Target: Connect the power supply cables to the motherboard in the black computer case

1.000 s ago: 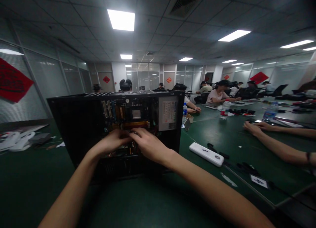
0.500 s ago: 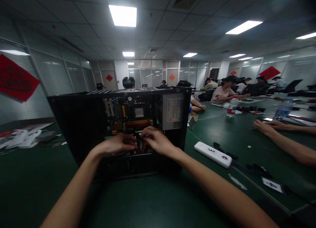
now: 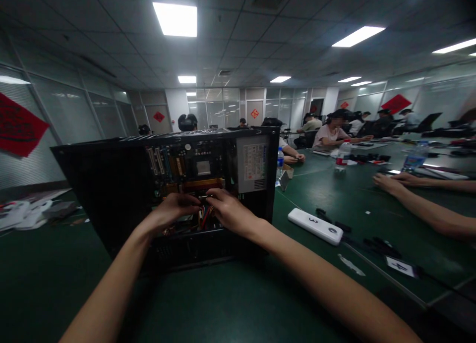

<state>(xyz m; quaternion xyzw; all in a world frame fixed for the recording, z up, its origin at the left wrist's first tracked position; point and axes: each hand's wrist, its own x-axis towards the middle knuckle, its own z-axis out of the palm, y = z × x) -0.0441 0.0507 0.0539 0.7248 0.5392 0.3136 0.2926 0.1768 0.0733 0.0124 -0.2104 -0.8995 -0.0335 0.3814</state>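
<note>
An open black computer case (image 3: 85, 184) stands on the green table before me, its inside facing me. The motherboard (image 3: 204, 168) shows at the back, and a silver power supply (image 3: 253, 164) sits at upper right. My left hand (image 3: 174, 209) reaches into the lower part, fingers bent and tips close together; what they pinch is hidden. From the other side my right hand (image 3: 229, 210) is closed on thin red, black and yellow cables (image 3: 204, 216). The fingertips of both hands nearly meet above these cables, just below the memory slots (image 3: 204, 184).
To the right lie a white power strip (image 3: 315, 226), black cables (image 3: 383, 246) and a scrap of plastic (image 3: 350, 265). Water bottles (image 3: 342, 155) stand farther off. A co-worker's arms (image 3: 420, 199) rest at the right edge. White packaging (image 3: 28, 214) lies at left.
My view has turned slightly, so the case appears a little farther left. My fingertips have shifted slightly around the cables, and more of the cables shows between my hands.
</note>
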